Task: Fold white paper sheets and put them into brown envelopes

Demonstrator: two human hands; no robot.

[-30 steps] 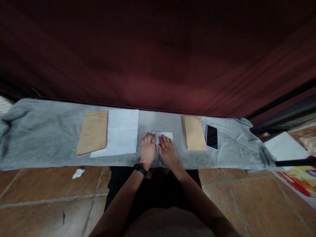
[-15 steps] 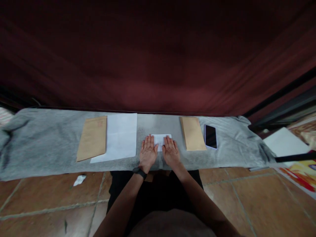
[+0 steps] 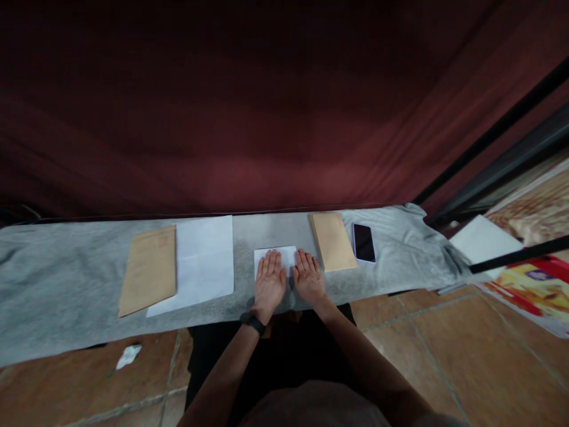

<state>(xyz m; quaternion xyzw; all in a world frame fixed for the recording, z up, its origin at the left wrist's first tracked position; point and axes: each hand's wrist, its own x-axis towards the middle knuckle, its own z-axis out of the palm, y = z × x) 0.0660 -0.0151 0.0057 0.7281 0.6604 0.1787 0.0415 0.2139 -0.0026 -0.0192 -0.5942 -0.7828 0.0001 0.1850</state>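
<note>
A small folded-looking piece of white paper (image 3: 288,255) lies on the grey cloth in front of me. My left hand (image 3: 269,281) rests flat on it, fingers stretched forward, covering much of its left and middle part. At its right edge lies my right hand (image 3: 309,277), also flat with the fingers extended. The near edge of the paper is partly hidden under my hands. Just right of my right hand are brown envelopes (image 3: 334,242), stacked. To the left are large white sheets (image 3: 205,258), partly under a brown envelope (image 3: 149,270).
A phone (image 3: 364,243) lies right of the stacked envelopes. The grey cloth (image 3: 66,267) covers a narrow bench against a dark red curtain (image 3: 267,148). Black bars (image 3: 502,124) stand at the right, beside a white board (image 3: 484,240). A paper scrap (image 3: 128,356) is on the tiled floor.
The view has turned, shifting the bench things leftward. My left hand has moved rightward over the small paper, so its left edge now shows; the right hand sits at the right edge.
</note>
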